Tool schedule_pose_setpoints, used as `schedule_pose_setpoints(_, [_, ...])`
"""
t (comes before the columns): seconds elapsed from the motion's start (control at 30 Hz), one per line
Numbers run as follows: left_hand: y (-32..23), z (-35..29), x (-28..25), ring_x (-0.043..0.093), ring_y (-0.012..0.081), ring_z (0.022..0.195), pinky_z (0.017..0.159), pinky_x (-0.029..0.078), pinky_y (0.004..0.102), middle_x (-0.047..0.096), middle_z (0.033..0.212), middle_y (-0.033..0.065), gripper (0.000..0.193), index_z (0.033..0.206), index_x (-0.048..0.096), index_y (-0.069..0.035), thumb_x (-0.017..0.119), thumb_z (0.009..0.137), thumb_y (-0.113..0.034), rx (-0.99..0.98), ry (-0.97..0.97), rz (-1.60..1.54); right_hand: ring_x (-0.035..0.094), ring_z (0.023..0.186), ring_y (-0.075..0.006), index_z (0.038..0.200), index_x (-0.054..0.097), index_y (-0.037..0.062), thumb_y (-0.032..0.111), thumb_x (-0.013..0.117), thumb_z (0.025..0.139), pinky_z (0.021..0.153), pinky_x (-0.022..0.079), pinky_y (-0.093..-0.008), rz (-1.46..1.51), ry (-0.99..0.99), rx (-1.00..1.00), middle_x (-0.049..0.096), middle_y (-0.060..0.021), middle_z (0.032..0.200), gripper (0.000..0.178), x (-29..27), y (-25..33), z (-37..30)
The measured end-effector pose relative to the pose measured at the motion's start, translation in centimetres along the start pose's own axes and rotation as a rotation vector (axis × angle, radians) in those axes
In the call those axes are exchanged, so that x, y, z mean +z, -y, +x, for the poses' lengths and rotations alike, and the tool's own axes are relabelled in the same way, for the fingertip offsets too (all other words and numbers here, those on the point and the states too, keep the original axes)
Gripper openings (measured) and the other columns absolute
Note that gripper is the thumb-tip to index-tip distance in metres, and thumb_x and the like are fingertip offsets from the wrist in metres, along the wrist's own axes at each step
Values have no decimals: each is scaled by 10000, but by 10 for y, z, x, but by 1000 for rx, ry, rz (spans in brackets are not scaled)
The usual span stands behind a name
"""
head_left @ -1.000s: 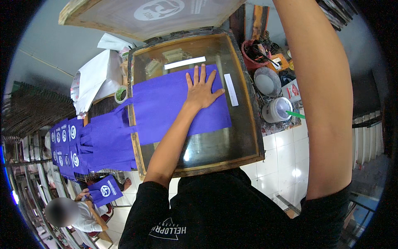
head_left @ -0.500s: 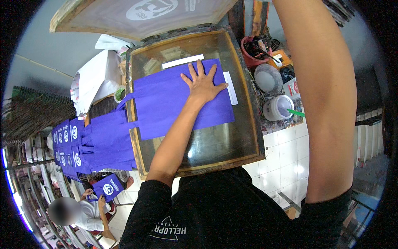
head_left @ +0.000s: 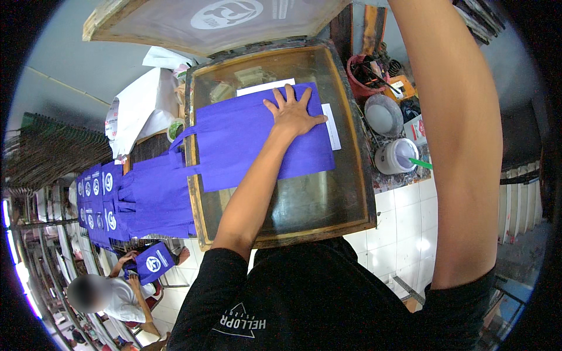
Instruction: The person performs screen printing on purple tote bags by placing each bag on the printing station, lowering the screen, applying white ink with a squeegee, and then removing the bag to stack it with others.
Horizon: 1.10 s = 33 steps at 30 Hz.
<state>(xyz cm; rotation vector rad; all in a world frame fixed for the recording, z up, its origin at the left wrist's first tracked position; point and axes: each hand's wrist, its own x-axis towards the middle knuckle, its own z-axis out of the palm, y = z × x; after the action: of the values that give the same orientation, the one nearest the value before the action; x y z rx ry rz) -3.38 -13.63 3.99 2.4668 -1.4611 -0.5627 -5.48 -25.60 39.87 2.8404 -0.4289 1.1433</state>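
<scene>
- I am pressing my left hand, fingers spread, gripping nothing, flat on the bag.
- My right arm is reaching up; its hand is lying outside the frame.
- The bag is lying on the glass table.

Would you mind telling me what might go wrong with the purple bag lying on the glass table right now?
The purple bag is pinned only by the flat left hand, so it might slide or wrinkle. The raised screen frame hangs above that hand and could drop onto it. The bag handles trail over the table's wooden edge and might snag.
</scene>
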Motion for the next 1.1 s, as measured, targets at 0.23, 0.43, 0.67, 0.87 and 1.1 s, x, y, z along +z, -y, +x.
schedule_pose_setpoints(0.23, [25, -92, -81, 558, 386, 1326, 1113, 435, 463, 581, 1400, 272, 689, 1482, 465, 16, 583, 1016, -477, 355, -375, -1032, 694, 715, -267, 859, 766, 25, 414, 747, 898, 706, 535, -449, 149, 231, 253, 712, -207, 752, 392, -8, 51, -85])
schedule_pose_setpoints(0.43, [73, -246, -66, 733, 269, 853, 854, 572, 441, 747, 925, 211, 438, 1087, 663, 67, 550, 1054, -356, -22, -175, -1409, 655, 728, -386, 833, 717, 41, 416, 749, 871, 661, 499, -485, 265, 65, 240, 673, -183, 762, 379, 30, 80, -238])
schedule_pose_setpoints(0.67, [89, -269, 19, 663, 368, 1189, 1032, 552, 440, 652, 1246, 321, 339, 1222, 572, 147, 513, 1023, -121, -445, 52, -2032, 637, 722, -390, 952, 719, 9, 421, 736, 894, 674, 481, -449, 388, 154, 393, 671, -199, 794, 417, 72, 48, -246])
schedule_pose_setpoints(0.87, [86, -269, 31, 567, 398, 1325, 1111, 491, 459, 589, 1356, 326, 404, 1329, 493, 151, 434, 1022, -105, -571, 38, -2303, 701, 785, -282, 1093, 744, 38, 264, 735, 927, 730, 529, -346, 408, 122, 236, 737, -179, 950, 281, 160, 15, -232])
schedule_pose_setpoints(1.1, [116, -297, 28, 658, 202, 535, 514, 535, 301, 730, 759, 184, 372, 983, 670, 73, 563, 1048, -277, -537, -315, -1545, 700, 940, -377, 1120, 652, 43, 298, 634, 965, 844, 551, -465, 205, 71, -166, 730, -199, 955, 299, 282, 2, -284])
